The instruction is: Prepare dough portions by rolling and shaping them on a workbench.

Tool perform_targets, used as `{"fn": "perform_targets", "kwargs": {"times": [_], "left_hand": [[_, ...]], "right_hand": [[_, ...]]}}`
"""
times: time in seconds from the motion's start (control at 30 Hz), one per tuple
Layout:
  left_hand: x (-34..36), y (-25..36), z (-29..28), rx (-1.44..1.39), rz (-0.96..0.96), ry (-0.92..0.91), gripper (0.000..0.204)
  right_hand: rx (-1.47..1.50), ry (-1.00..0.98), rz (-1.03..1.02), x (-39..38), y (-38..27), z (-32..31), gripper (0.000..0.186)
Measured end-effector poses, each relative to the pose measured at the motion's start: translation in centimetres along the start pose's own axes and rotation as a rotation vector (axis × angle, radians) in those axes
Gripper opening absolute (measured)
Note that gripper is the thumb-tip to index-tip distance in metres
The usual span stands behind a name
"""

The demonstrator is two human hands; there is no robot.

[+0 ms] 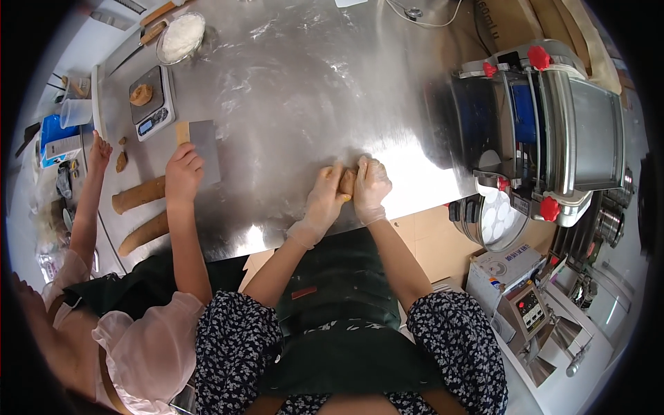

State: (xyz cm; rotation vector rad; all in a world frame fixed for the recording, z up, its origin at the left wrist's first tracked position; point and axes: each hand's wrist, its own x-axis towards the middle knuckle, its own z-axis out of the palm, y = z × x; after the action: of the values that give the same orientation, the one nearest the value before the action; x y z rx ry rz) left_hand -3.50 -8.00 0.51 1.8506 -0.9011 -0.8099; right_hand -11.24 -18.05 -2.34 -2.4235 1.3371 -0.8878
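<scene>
Dough lump, brown, qty 1, sat btwn the wearer's 2 hands, just above the near edge of the steel table. Left hand, in a thin clear glove, was mostly closed, fingers bent against the lump's left side; right hand, gloved likewise, was curled nearly to a fist & pressed on its right side, so both had hold of the 1 pc. Further left, 1 co-worker had 2 bare hands over the table: their R hand was closed on the pale handle of 1 flat scraper, blade lying on the steel; their L hand was half curled w/ 1 digit up, can't tell if it held anything. Near those were 2 brown dough rolls, approx. parallel, & 2 small dough bits, 1 bigger than the other. Beyond stood 1 digital scale w/ 1 more dough piece on its plate, then 1 bowl of white powder & 1 wood-handled knife beside it. At far right, 1 metal machine showed 4 red knobs; below it, 1 round pan w/ several white discs, exact no. unclear.
</scene>
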Motion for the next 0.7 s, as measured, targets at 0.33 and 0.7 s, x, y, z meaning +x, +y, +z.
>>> {"fn": "perform_targets", "kwargs": {"times": [0.33,0.7], "left_hand": [[3.1,-1.3,0.4,0.166,0.182,0.132,0.055],[2.7,-1.0,-1.4,0.119,0.131,-0.085,0.054]], "right_hand": [[0.245,-0.198,0.319,4.3,-2.4,1.7,0.031],[0.035,-0.146,0.253,2.6,-1.7,2.1,0.025]]}}
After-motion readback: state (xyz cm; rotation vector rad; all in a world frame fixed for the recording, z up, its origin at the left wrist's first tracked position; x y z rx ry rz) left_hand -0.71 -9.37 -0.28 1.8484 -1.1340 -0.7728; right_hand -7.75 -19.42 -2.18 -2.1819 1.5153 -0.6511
